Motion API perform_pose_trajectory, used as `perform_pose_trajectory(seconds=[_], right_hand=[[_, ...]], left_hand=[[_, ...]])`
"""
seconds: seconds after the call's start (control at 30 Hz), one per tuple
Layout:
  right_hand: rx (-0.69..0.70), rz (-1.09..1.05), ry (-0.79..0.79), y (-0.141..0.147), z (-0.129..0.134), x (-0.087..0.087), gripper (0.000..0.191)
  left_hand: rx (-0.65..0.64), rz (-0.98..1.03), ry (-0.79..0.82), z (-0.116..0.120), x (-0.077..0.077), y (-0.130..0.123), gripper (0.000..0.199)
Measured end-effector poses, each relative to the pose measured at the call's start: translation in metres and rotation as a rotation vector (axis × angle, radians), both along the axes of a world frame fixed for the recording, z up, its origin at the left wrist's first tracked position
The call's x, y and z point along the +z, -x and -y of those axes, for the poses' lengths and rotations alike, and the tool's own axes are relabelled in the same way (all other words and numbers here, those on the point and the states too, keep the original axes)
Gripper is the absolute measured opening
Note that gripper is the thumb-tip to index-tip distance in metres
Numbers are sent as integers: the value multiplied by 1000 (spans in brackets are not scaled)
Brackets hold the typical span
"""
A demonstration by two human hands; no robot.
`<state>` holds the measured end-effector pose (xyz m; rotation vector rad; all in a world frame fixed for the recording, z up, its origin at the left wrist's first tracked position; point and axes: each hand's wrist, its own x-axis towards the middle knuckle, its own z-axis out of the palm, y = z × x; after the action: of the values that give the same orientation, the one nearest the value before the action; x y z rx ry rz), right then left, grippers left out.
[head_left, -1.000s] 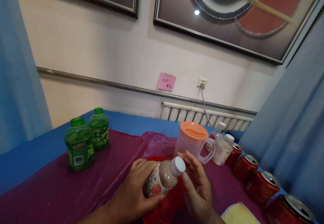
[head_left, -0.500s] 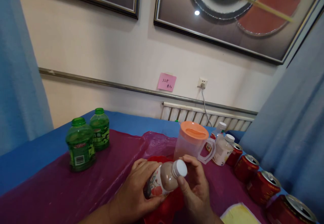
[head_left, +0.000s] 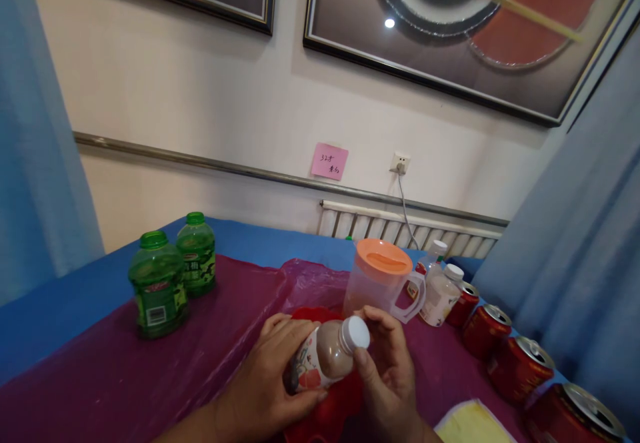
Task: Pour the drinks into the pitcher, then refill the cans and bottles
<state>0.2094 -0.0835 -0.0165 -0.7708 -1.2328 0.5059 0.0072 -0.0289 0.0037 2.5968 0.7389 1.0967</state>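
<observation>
A small plastic bottle [head_left: 334, 353] with a brownish drink and a printed label lies tilted in my left hand [head_left: 275, 369], its white cap [head_left: 356, 333] towards the right. The left fingers wrap over the label from above, with the thumb underneath. My right hand [head_left: 387, 376] is at the cap, its thumb against the lower edge and its bent fingers curving round the far side. Beneath both hands is a red dish or basin [head_left: 345, 403], largely covered by them. A clear jug [head_left: 365, 286] with an orange lid stands just behind the bottle.
Two uncapped green bottles [head_left: 157, 289] stand at the left. To the right are two white-capped bottles [head_left: 440, 296] and a row of several red cans [head_left: 520, 369]. A yellow cloth [head_left: 475, 423] lies at the front right. Purple plastic sheeting [head_left: 100, 389] covers the blue tabletop.
My right thumb has shifted very slightly at the cap. The bottle and my left hand stay nearly where they were.
</observation>
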Motion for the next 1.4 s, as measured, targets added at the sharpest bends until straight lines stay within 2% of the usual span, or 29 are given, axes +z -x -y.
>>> perform_pose_trajectory(seconds=[0.13,0.27,0.4,0.6,0.83,1.03,1.13,1.3,1.4], right_hand=[[96,4,0,0,3,4,49],[47,37,33,0,6,5,40],[3,41,0,1,6,4,32],[29,-9,-10,5,5,4,42],[55,-75,-31,9,4,10,21],[7,-77,-30,13,6,11,15],[18,-65,-11,10,4,5,23],[82,7,2,5,-1,-1,63],[161,83,87,7,1,3,74]], left_hand=[[20,25,26,1,1,-1,63],[18,-25,0,0,0,1,66],[6,-32,-31,-2,-2,3,70],[8,-16,10,-1,0,2,64],[12,-8,26,2,4,0,61],[3,-17,37,1,2,-1,60],[-2,-38,24,0,-1,0,64],[14,-22,-1,1,0,1,61],[16,-27,-8,2,4,0,61]])
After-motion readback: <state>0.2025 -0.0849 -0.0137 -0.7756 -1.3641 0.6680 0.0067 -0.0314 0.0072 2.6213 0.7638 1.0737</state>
